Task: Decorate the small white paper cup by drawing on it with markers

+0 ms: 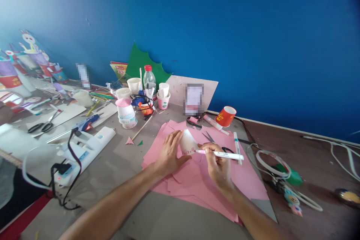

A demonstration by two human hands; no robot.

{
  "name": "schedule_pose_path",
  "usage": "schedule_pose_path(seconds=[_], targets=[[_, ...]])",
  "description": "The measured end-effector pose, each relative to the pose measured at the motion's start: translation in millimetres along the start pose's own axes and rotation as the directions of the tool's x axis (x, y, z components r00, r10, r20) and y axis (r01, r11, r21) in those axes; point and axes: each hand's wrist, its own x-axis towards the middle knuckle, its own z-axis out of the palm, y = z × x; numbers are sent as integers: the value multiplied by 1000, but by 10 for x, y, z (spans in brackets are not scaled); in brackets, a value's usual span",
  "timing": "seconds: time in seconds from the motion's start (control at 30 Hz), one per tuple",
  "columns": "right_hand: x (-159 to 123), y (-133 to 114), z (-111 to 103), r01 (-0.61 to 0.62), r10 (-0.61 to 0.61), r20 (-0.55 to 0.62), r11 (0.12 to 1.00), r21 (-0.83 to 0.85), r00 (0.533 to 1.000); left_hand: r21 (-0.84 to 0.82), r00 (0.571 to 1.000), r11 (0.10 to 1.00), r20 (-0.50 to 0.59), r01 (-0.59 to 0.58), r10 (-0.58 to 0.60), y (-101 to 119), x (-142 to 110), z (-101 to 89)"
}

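Observation:
My left hand (pixel 171 152) steadies a white paper cup (pixel 188 141) tilted over pink paper sheets (pixel 194 183), fingers along its left side and thumb near its lower edge. Pink loops are drawn along that edge, with faint blue marks near the top. My right hand (pixel 218 165) is closed around a white acrylic marker (pixel 229 155), whose pink tip meets the cup's lower right edge. Scissors (pixel 208 137) lie just behind my right hand, partly hidden by it. A second marker (pixel 236 142) rests on the paper to the right.
Decorated stacked cups (pixel 126 114), a bottle (pixel 149 78) and a red cup (pixel 225 116) stand behind the paper. On the left are a power strip (pixel 98 146), a glue gun (pixel 87 123) and black scissors (pixel 45 124). Coiled white cable (pixel 274 163) lies right. A blue wall (pixel 253 37) closes the back.

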Motion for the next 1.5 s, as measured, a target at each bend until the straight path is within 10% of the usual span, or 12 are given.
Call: schedule_pose_path(seconds=[1.5], targets=[[-23,-4,6,-14,15,65,1000,-9,998,-31,999,999,22,32,-32,6,12,-12]])
